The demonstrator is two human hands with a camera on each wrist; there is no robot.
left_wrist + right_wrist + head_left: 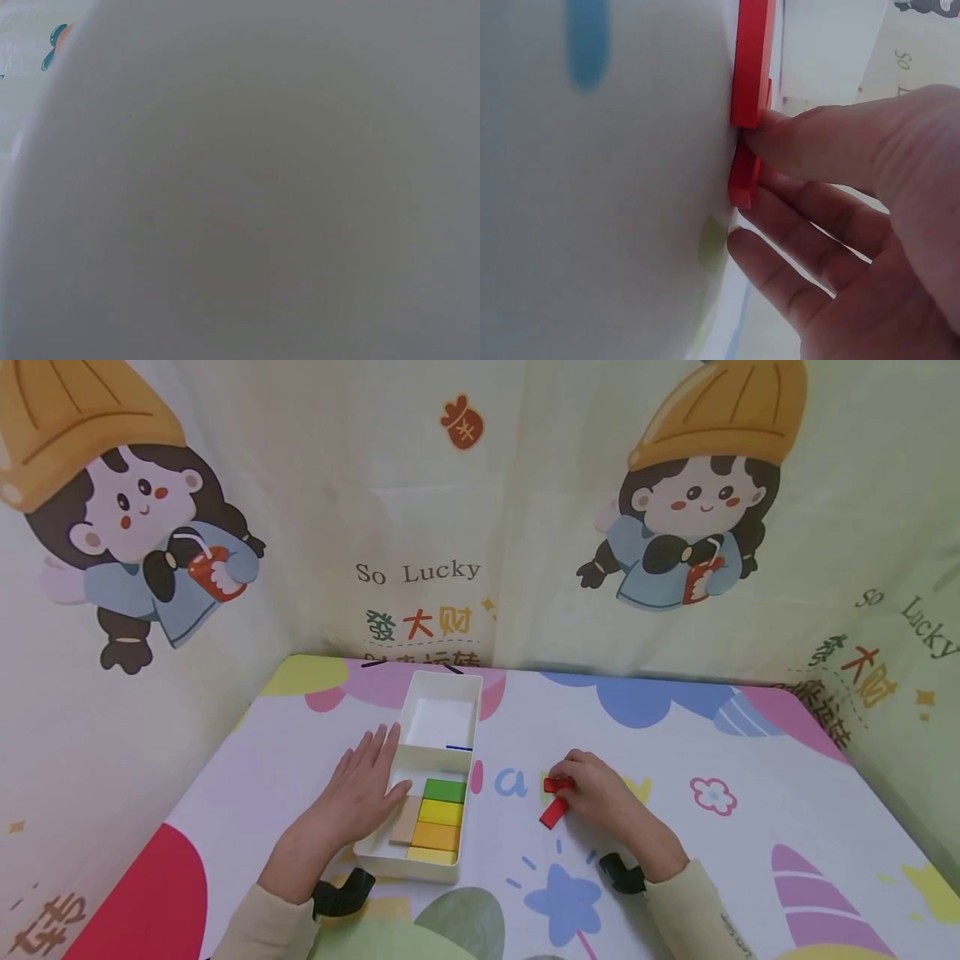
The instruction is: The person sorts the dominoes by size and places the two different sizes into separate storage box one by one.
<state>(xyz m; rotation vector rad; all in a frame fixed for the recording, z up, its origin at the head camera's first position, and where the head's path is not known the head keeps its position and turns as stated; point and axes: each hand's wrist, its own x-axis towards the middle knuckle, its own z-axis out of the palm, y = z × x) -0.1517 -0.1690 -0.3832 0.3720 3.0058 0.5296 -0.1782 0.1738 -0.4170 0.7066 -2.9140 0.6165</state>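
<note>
My right hand [600, 789] is low over the table, thumb and fingers pinching a small flat red block [557, 785]. A second red block [553, 814] lies slanted just on the near side. The right wrist view shows the held red block [744, 176] between thumb and fingertips, partly covered by the thumb. My left hand [356, 793] rests with straight fingers along the left side of a white two-part box [405, 865]. Inside the near compartment lie a green block [445, 790], a yellow block [441, 812], an orange block [436, 836] and a tan block [405, 820].
The far compartment [444, 718] has a small dark blue strip [459, 747] by the divider. A patterned cloth [697, 860] covers the table, with printed curtains [525, 527] behind it. A pale, blurred surface [240, 195] fills most of the left wrist view.
</note>
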